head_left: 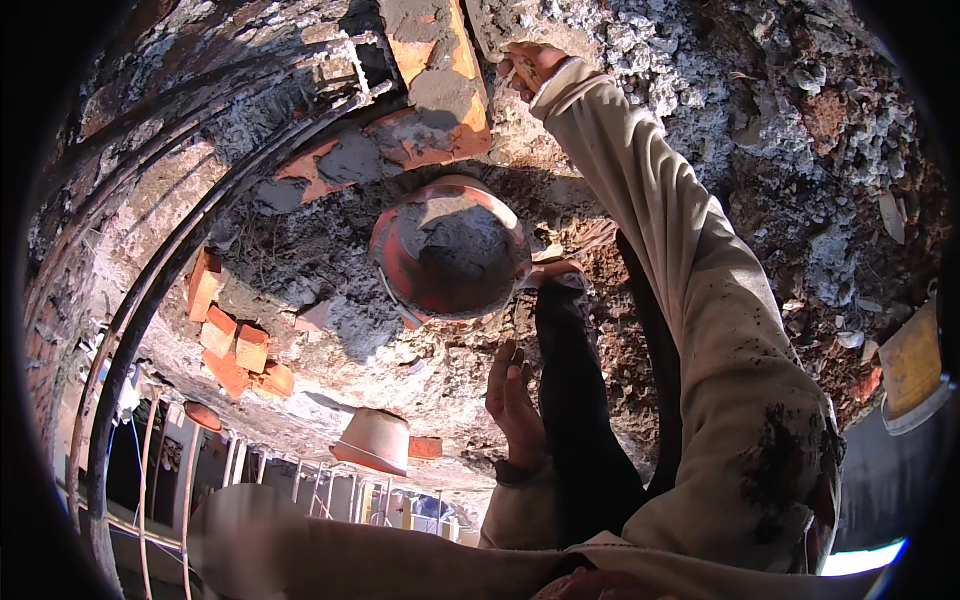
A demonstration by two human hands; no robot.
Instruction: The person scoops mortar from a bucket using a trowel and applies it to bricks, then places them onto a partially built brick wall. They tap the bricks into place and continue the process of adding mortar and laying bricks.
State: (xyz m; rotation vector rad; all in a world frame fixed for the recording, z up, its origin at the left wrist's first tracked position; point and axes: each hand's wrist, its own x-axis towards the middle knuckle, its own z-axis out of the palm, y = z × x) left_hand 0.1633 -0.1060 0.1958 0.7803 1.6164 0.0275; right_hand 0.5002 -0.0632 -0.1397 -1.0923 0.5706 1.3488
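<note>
At the top, my right hand (pixel 530 68) is closed around the handle of a trowel, whose grey blade (pixel 487 28) lies along the side of mortar-smeared orange brickwork (pixel 462 90). My right arm stretches far forward in a tan sleeve. Below that brickwork stands a round red pan (pixel 393 262) with wet grey mortar (pixel 460 245) in it. My left hand (pixel 515 408) hangs open near my knee, fingers extended and close together, holding nothing. It is apart from the pan. One of my feet (pixel 556 270) is beside the pan's right side.
Several loose orange bricks (pixel 236 340) lie to the left. A pale bucket-like container (pixel 375 440) stands lower down, near a brick (pixel 425 447). Dark curved bars (pixel 190 225) run along the left. A yellow container (pixel 910 365) is at the right. Rough rubble (pixel 790 180) covers the ground.
</note>
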